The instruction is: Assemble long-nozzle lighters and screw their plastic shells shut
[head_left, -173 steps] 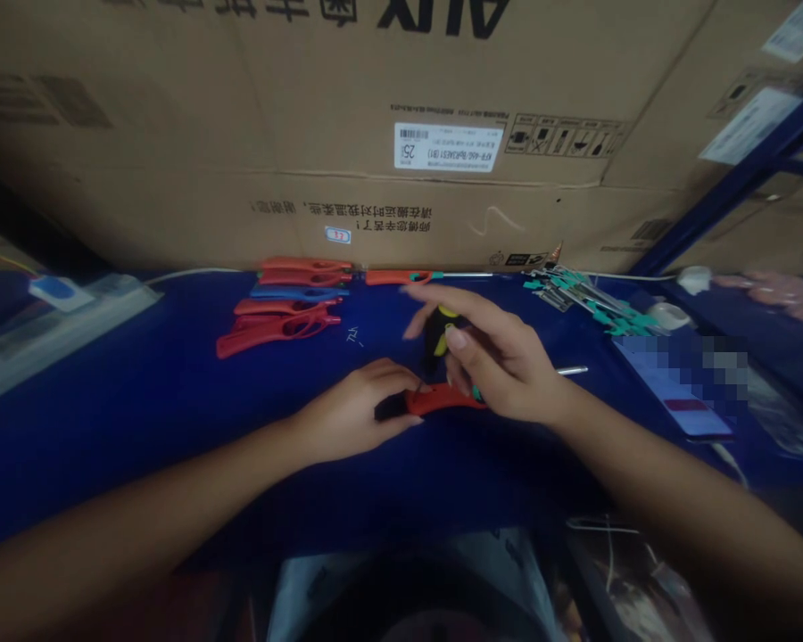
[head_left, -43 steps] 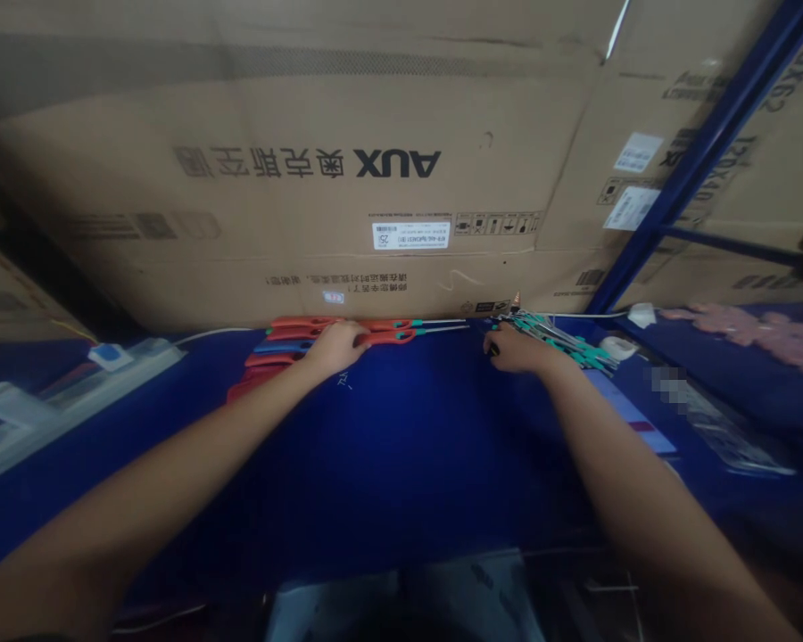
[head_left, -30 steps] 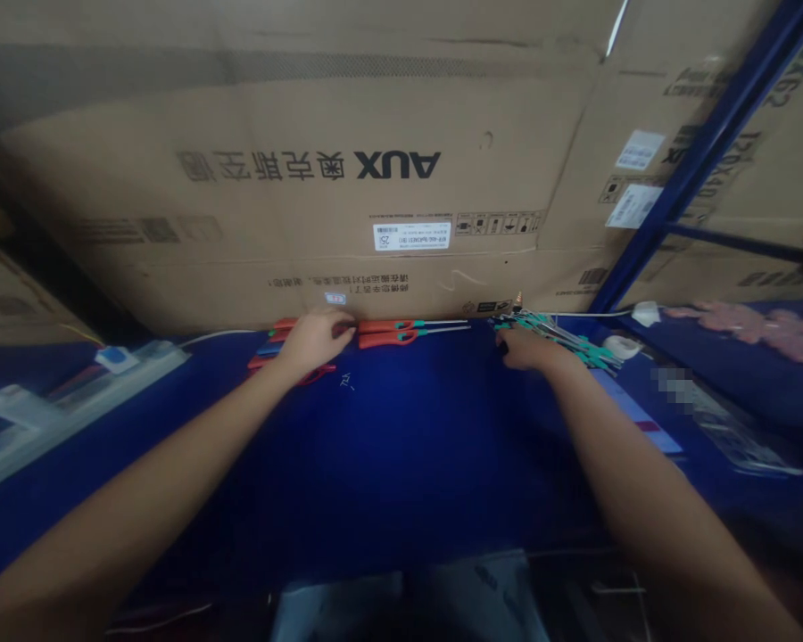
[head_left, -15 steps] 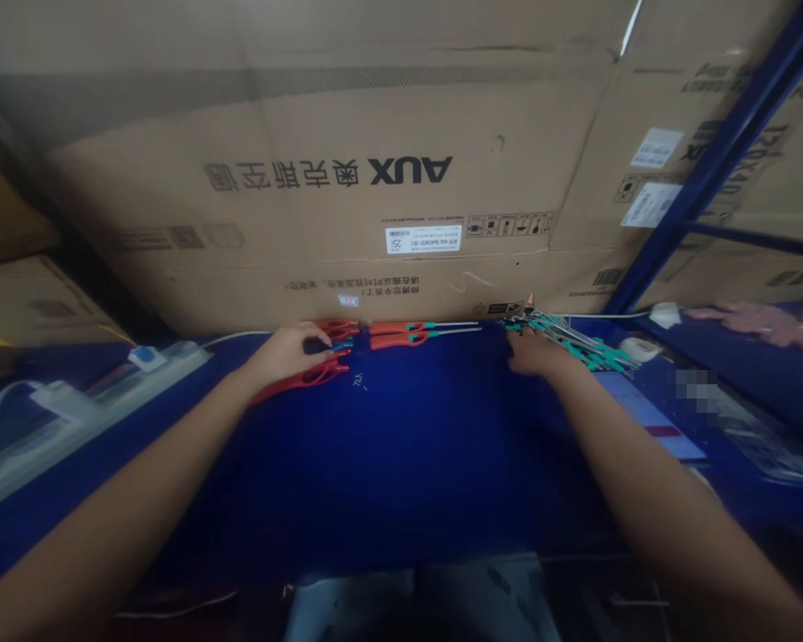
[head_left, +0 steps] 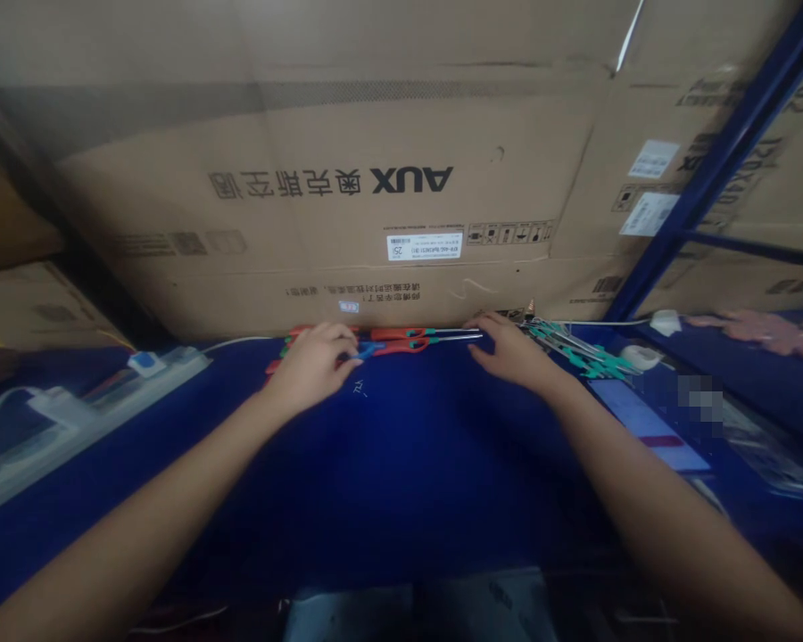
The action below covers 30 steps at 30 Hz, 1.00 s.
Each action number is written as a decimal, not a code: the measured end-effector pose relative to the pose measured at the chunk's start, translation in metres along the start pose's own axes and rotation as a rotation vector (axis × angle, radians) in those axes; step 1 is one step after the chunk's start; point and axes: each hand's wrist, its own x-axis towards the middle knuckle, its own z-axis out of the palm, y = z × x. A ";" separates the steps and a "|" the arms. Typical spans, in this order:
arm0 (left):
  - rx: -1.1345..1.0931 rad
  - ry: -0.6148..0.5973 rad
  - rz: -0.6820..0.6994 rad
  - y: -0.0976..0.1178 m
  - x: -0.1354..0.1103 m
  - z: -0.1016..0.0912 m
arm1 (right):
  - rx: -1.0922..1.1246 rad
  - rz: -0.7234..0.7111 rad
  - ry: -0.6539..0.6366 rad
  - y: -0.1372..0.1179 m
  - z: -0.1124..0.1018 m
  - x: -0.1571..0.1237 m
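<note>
My left hand (head_left: 313, 366) is curled over a stack of red plastic handles (head_left: 287, 343) at the back of the blue table (head_left: 401, 464). A blue handle (head_left: 362, 349) sticks out from its fingers to the right. Two red assembled lighters with teal collars (head_left: 401, 339) lie just beyond, their metal rods (head_left: 456, 334) pointing right. My right hand (head_left: 509, 352) hovers with fingers stretched out near the rod tips and holds nothing. It is left of a pile of teal-tipped metal parts (head_left: 579, 352).
A large cardboard box (head_left: 348, 196) forms a wall behind the table. A white power strip (head_left: 107, 397) lies at the left. A few tiny screws (head_left: 360, 388) lie by my left hand. A tape roll (head_left: 639, 357), a blue card (head_left: 649, 415) and a blue rack post (head_left: 702, 169) are on the right.
My left hand has shifted right along the stack and now has the blue handle in it. My right hand has left the teal pile and moved left toward the rods.
</note>
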 end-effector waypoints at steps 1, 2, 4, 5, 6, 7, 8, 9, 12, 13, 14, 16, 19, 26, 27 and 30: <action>-0.016 0.017 0.051 0.017 -0.003 0.003 | 0.196 -0.147 0.028 -0.008 -0.002 -0.003; -0.033 0.023 0.087 0.033 -0.006 0.007 | 0.372 -0.258 0.024 -0.015 -0.004 -0.007; -0.090 -0.013 0.135 0.064 -0.012 0.018 | 0.558 -0.471 -0.068 -0.027 -0.005 -0.015; -0.126 -0.051 0.151 0.076 -0.016 0.025 | 0.582 -0.550 -0.146 -0.032 -0.005 -0.019; -0.161 -0.079 0.162 0.086 -0.018 0.031 | 0.581 -0.605 -0.227 -0.036 -0.005 -0.022; -0.197 -0.102 0.163 0.094 -0.021 0.038 | 0.561 -0.635 -0.302 -0.039 -0.003 -0.024; -0.226 -0.108 0.160 0.100 -0.023 0.044 | 0.526 -0.646 -0.362 -0.041 0.000 -0.024; -0.259 -0.107 0.155 0.104 -0.024 0.049 | 0.491 -0.643 -0.415 -0.042 0.002 -0.024; -0.327 -0.119 0.146 0.108 -0.028 0.058 | 0.401 -0.598 -0.510 -0.041 0.009 -0.022; -0.354 -0.126 0.139 0.107 -0.029 0.059 | 0.373 -0.580 -0.524 -0.039 0.010 -0.022; -0.382 -0.133 0.127 0.104 -0.030 0.059 | 0.342 -0.560 -0.529 -0.037 0.010 -0.021; -0.436 -0.136 0.065 0.095 -0.033 0.058 | 0.281 -0.517 -0.534 -0.032 0.008 -0.020; -0.439 -0.130 -0.022 0.077 -0.036 0.057 | 0.217 -0.444 -0.529 -0.025 0.004 -0.021; -0.544 -0.062 -0.045 0.058 -0.045 0.071 | 0.118 -0.356 -0.501 -0.027 0.000 -0.021; -0.551 -0.059 -0.051 0.058 -0.046 0.072 | 0.117 -0.362 -0.502 -0.028 -0.001 -0.021; -0.572 -0.052 -0.062 0.057 -0.048 0.073 | 0.118 -0.371 -0.502 -0.031 0.000 -0.022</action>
